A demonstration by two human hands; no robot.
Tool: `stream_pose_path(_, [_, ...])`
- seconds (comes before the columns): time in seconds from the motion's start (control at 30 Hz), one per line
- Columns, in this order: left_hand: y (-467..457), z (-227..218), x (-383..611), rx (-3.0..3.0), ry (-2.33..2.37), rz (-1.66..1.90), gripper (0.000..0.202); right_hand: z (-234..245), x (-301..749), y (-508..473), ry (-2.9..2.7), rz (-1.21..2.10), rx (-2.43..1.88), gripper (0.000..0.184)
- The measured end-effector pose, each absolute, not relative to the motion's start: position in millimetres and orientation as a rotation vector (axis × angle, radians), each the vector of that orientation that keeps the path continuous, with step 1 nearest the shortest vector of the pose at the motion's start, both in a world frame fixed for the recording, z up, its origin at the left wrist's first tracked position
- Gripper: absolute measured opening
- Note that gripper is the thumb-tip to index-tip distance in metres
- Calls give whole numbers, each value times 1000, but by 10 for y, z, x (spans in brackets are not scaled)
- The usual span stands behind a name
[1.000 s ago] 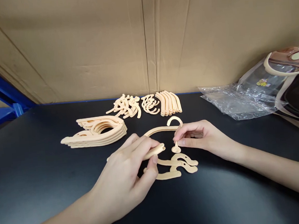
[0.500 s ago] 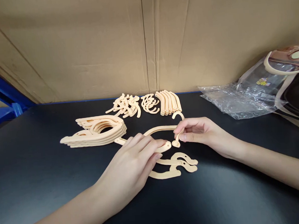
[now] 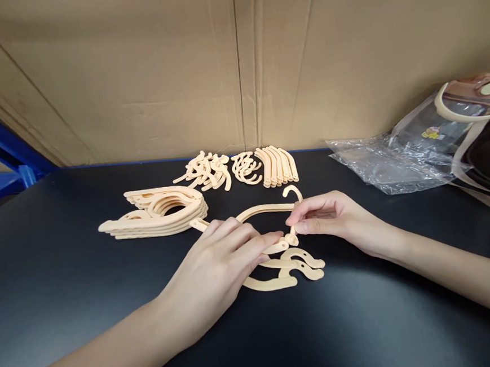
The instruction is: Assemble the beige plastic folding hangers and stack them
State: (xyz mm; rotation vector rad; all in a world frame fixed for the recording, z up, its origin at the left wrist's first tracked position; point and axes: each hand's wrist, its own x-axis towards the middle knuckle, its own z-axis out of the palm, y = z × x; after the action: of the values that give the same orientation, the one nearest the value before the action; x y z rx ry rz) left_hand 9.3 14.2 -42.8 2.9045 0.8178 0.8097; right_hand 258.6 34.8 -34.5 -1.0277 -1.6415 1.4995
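My left hand is closed over a cream plastic hanger arm, whose holed end pokes out past the fingertips. Between thumb and fingers, my right hand pinches a cream hanger hook, curved end up. The hook's round base meets the tip of the hanger arm; whether they are joined I cannot tell. Behind the hands lies another curved hanger arm, partly covered by the left hand. Just in front, several flat curved hanger pieces rest on the black table.
A stack of folded hangers lies to the left. Along the back are a heap of short pieces, a group of hooks and a row of hanger arms. Clear plastic bags sit at right, and cardboard stands behind.
The end of the hanger arm in my left hand has moved slightly right and down, closing the small gap to the hook's base. My right hand still pinches the hook.
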Motion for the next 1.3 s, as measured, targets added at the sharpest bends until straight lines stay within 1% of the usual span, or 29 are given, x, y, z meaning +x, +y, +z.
stream_pose_path(0.17, [142,-452,81,2936,796,785,39,-329,2581,328,-1716,1514,-1032,18])
stream_pose_path(0.3, [134,-448,82,2947,804,789,41,-320,2567,315,-1719,1494,-1033,17])
stream_pose_path(0.43, [127,-461,80,2957,840,775,45,-325,2560,307,-1724,1388,-1081,18])
stream_pose_path(0.83, [130,-503,85,3036,867,816,44,-346,2524,265,-1835,1139,-1148,18])
stream_pose_path(1.07, [127,-524,95,3101,922,782,47,-342,2510,232,-1867,1038,-1154,16])
stream_pose_path(1.2, [111,-456,95,3137,938,672,43,-363,2504,235,-1879,1041,-1153,17])
stream_pose_path(1.3, [107,-416,101,3141,935,619,42,-399,2506,247,-1819,1131,-1144,15])
